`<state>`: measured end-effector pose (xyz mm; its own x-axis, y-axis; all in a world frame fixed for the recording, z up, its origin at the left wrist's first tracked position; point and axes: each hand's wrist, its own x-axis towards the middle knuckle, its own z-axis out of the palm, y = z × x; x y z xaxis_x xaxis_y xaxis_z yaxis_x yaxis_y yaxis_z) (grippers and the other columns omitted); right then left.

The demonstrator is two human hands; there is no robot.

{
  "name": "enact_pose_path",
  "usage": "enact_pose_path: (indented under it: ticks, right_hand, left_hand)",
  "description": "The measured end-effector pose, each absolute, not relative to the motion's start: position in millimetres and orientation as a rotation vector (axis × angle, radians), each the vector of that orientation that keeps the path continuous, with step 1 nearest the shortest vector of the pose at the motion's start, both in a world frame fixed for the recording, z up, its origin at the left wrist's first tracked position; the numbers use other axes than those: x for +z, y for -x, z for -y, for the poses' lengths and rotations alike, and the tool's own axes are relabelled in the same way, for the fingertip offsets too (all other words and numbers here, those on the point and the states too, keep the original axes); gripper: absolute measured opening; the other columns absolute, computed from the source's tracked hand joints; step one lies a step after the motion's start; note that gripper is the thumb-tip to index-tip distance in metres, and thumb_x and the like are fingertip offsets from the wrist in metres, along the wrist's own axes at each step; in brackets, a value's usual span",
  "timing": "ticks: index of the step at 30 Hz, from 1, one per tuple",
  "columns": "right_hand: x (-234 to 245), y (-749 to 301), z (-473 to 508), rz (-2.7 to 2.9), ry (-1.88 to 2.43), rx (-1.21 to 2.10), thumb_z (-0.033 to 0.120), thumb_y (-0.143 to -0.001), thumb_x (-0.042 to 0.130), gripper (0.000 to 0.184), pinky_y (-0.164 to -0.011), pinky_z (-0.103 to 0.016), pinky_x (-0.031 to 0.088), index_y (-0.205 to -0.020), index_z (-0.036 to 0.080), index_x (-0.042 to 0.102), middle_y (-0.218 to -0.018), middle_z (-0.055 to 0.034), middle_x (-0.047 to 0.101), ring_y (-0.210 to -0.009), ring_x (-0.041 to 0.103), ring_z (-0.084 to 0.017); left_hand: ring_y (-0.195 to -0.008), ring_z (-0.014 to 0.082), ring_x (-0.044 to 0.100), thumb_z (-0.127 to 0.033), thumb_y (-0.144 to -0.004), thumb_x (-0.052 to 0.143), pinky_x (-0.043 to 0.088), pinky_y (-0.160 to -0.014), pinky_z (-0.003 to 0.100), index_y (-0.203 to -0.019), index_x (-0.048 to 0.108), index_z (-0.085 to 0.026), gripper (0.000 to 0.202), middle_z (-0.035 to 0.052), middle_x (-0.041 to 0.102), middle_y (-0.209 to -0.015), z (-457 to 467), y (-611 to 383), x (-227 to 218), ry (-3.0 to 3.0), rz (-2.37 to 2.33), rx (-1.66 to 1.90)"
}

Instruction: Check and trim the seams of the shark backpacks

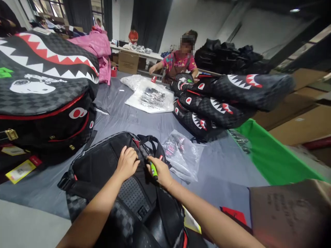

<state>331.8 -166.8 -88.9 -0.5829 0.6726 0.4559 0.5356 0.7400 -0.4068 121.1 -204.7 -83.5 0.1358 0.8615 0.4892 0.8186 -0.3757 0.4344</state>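
A black backpack [103,156] with grey checks lies in front of me, its padded back panel and shoulder straps facing up. My left hand [128,163] is on the upper panel, its fingers bent and drawn together on the fabric. Just to the right, beside the strap, my right hand [161,171] is closed around a bright green, pen-like tool with black ends [153,170]. The tip is hidden against the bag, so its exact kind cannot be made out. A black loop handle [152,139] stands up at the bag's top edge, near my right hand.
Shark-mouth backpacks fill the left [46,93]; more are stacked at right [222,100]. Plastic-wrapped items [184,155] lie beyond my right hand, with a white package [152,98] farther back. A green bin edge [269,155] and brown cartons border the right. A person [178,63] stands across the table.
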Motion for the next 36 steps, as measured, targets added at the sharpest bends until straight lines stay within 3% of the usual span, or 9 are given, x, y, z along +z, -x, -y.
enact_pose_path:
  ticks: [10, 14, 17, 21, 23, 26, 28, 32, 36]
  right_hand:
    - [-99, -304, 154, 2.354, 0.902, 0.213, 0.033, -0.095, 0.054, 0.036, -0.078, -0.04, 0.058, -0.129, 0.019, 0.055, -0.1, -0.0108, 0.071, -0.088, 0.068, -0.024]
    - [-108, -293, 120, 2.283, 0.955, 0.35, 0.033, -0.091, 0.057, 0.043, -0.088, -0.041, 0.056, -0.132, 0.02, 0.053, -0.11, -0.0117, 0.071, -0.098, 0.069, -0.025]
    - [-108, -279, 86, 2.154, 1.045, 0.52, 0.033, -0.089, 0.057, 0.04, -0.084, -0.037, 0.056, -0.127, 0.021, 0.054, -0.107, -0.0089, 0.072, -0.092, 0.07, -0.022]
    - [-70, -266, 20, 1.933, 1.078, 0.585, 0.041, -0.093, 0.054, 0.029, -0.073, -0.031, 0.054, -0.114, 0.022, 0.06, -0.092, -0.0051, 0.071, -0.078, 0.068, -0.019]
    - [-39, -265, -31, 1.875, 1.177, 0.425, 0.047, -0.092, 0.056, 0.032, -0.084, -0.035, 0.051, -0.108, 0.021, 0.065, -0.102, -0.0092, 0.072, -0.091, 0.068, -0.023]
    - [-5, -265, -125, 1.942, 1.65, 0.123, 0.048, -0.09, 0.059, 0.032, -0.093, -0.038, 0.046, -0.091, 0.018, 0.068, -0.105, -0.0143, 0.07, -0.105, 0.065, -0.03]
    - [1, -264, -185, 1.934, 1.877, 0.083, 0.047, -0.091, 0.059, 0.032, -0.091, -0.038, 0.046, -0.096, 0.017, 0.067, -0.107, -0.0159, 0.069, -0.107, 0.064, -0.03]
    - [-23, -256, -271, 1.846, 2.079, 0.153, 0.048, -0.09, 0.061, 0.041, -0.085, -0.041, 0.048, -0.111, 0.012, 0.061, -0.101, -0.0192, 0.069, -0.102, 0.066, -0.032]
    - [-73, -240, -322, 1.803, 2.142, 0.249, 0.041, -0.091, 0.062, 0.034, -0.087, -0.04, 0.049, -0.111, 0.014, 0.061, -0.104, -0.0188, 0.069, -0.104, 0.066, -0.03]
  left_hand:
    - [-0.11, 0.0231, 0.057, -0.017, -0.089, 0.057, 0.029, -0.116, 0.052, -0.084, 0.059, -0.019, 0.005, 0.0028, 0.065, -0.093, 188, -120, -92, -2.258, -1.722, 1.149]
    - [-0.107, 0.0222, 0.058, -0.018, -0.089, 0.055, 0.031, -0.115, 0.051, -0.082, 0.059, -0.018, 0.008, 0.0025, 0.065, -0.091, 153, -106, -93, -2.287, -1.756, 1.186]
    - [-0.105, 0.022, 0.059, -0.018, -0.09, 0.054, 0.031, -0.115, 0.051, -0.081, 0.06, -0.019, 0.01, 0.0021, 0.065, -0.089, 120, -92, -93, -2.314, -1.767, 1.213]
    - [-0.102, 0.0227, 0.059, -0.017, -0.089, 0.055, 0.032, -0.112, 0.051, -0.08, 0.059, -0.019, 0.009, 0.0025, 0.065, -0.089, 80, -82, -96, -2.248, -1.862, 1.255]
    - [-0.102, 0.0232, 0.059, -0.017, -0.088, 0.055, 0.033, -0.111, 0.051, -0.08, 0.059, -0.019, 0.009, 0.0029, 0.065, -0.089, 61, -81, -98, -2.209, -1.93, 1.265]
    - [-0.103, 0.0235, 0.059, -0.018, -0.088, 0.056, 0.032, -0.112, 0.05, -0.079, 0.06, -0.018, 0.01, 0.0033, 0.065, -0.089, 24, -83, -99, -2.194, -1.981, 1.259]
    - [-0.103, 0.0233, 0.059, -0.018, -0.088, 0.057, 0.032, -0.112, 0.05, -0.079, 0.061, -0.018, 0.009, 0.0032, 0.066, -0.089, -5, -84, -99, -2.211, -1.97, 1.254]
    - [-0.101, 0.0225, 0.059, -0.019, -0.088, 0.059, 0.033, -0.112, 0.048, -0.079, 0.061, -0.018, 0.009, 0.0026, 0.066, -0.088, -50, -81, -98, -2.253, -1.937, 1.234]
    - [-0.108, 0.0226, 0.057, -0.022, -0.09, 0.058, 0.029, -0.117, 0.048, -0.083, 0.061, -0.019, 0.008, 0.0029, 0.066, -0.093, -57, -79, -95, -2.253, -1.934, 1.17]
